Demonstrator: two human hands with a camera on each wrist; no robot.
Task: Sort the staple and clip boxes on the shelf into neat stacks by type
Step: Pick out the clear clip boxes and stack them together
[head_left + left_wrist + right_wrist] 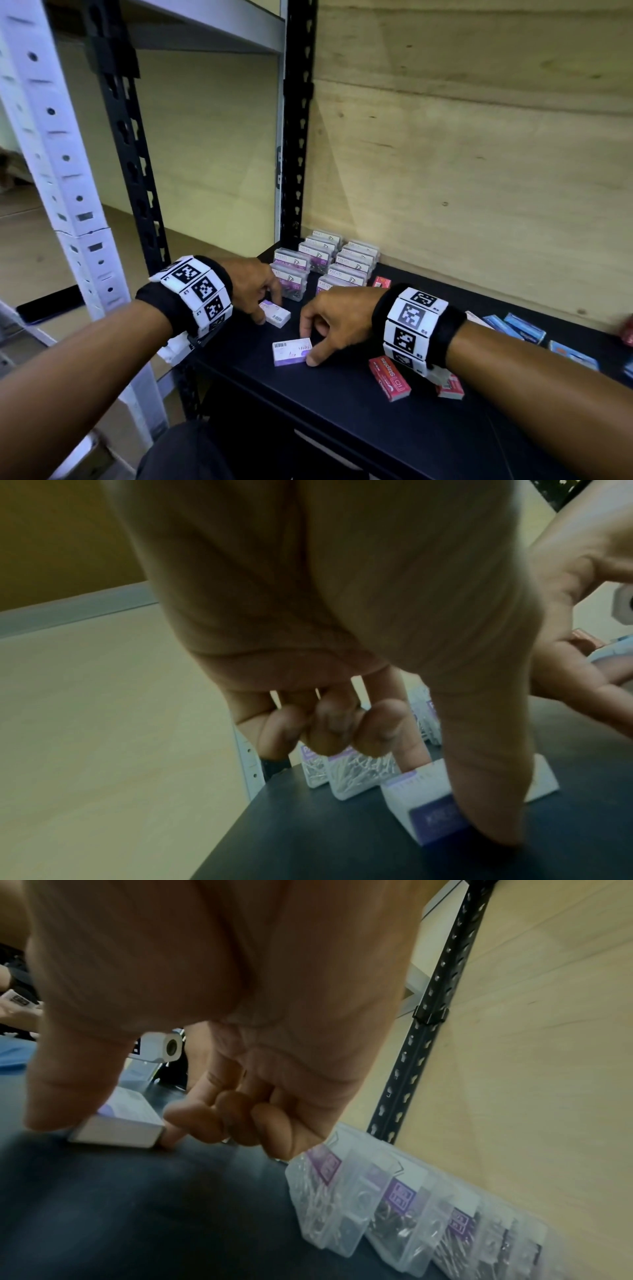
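Note:
Two small white-and-purple boxes lie flat on the black shelf (260,387). My left hand (269,311) pinches the far one (281,317) between thumb and forefinger; in the left wrist view the box (404,794) sits under the left hand (452,802), other fingers curled. My right hand (308,346) pinches the near box (289,353) the same way, and the right wrist view shows that box (133,1112) on the shelf between the thumb and forefinger of the right hand (106,1131). Clear clip boxes (325,263) stand in rows in the back corner.
Red staple boxes (388,378) lie under my right wrist, with one more (381,282) by the clip rows. Blue boxes (524,327) are scattered to the right. A plywood wall backs the shelf, and a black upright post (298,137) stands at the corner.

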